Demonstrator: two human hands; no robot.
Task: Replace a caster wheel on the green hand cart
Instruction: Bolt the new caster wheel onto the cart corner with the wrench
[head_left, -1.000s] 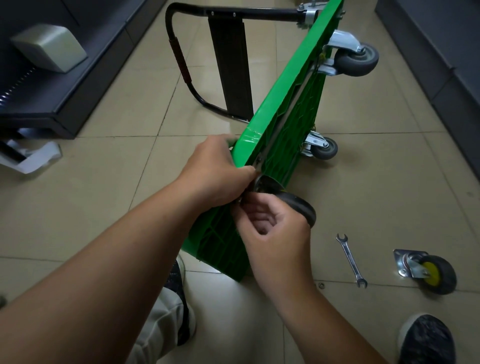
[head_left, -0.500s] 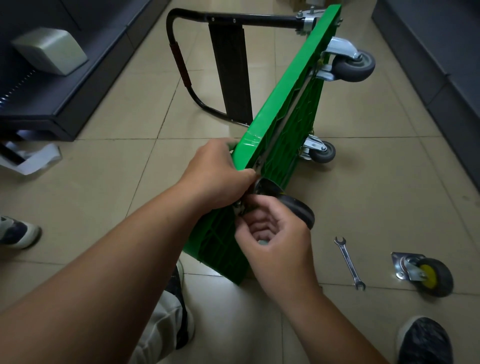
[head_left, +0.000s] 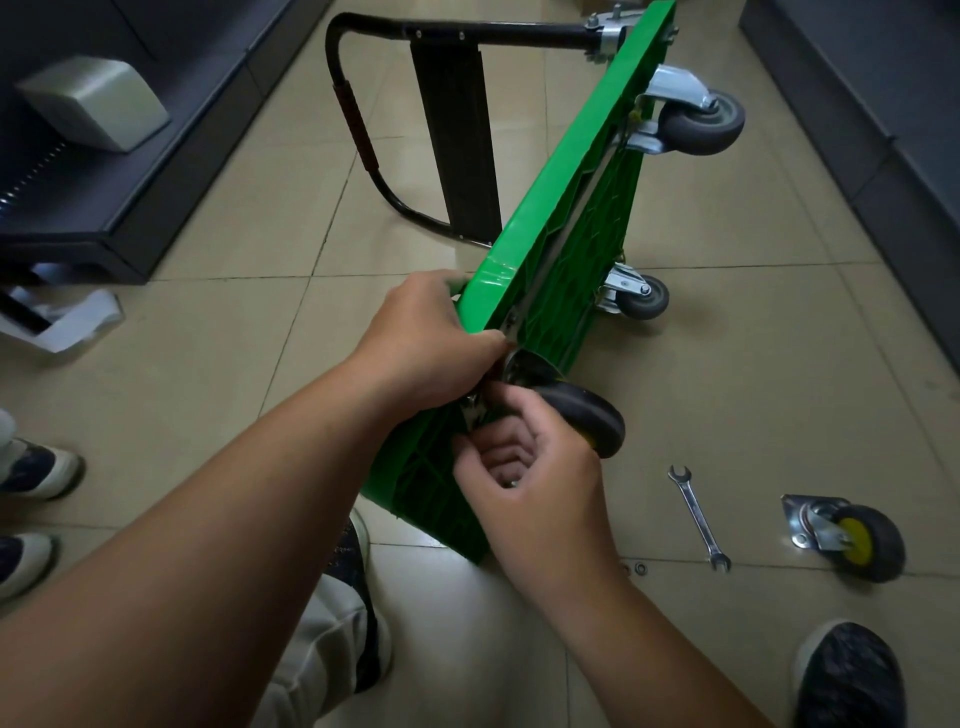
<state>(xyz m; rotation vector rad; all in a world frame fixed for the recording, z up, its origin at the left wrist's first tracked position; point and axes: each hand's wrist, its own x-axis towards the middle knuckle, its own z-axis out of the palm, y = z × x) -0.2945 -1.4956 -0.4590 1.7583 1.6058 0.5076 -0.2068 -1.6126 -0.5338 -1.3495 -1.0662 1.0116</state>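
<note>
Cart (head_left: 550, 249): on edge on the floor (head_left: 249, 364), my left hand (head_left: 421, 338) gripping its rim. Wheel (head_left: 587, 421): at the near corner; my right hand (head_left: 530, 483) curled below its plate (head_left: 474, 404), contents untellable. Method: I'd thread finger-tight first, plate square, then fetch the wrench (head_left: 698, 517).

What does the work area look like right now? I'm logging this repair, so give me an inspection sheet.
Surface: beige tiled floor.
Job's things: green hand cart tipped on its edge; fitted caster at its near corner; loose caster and wrench on the floor to the right.
Clutter: small washers beside the wrench.
Hands: left hand grips the cart's edge; right hand curls at the fitted caster's plate, its hold hidden.
Cables: nothing seen.
Surroundings: dark shelving on both sides; shoes at the left edge.
</note>
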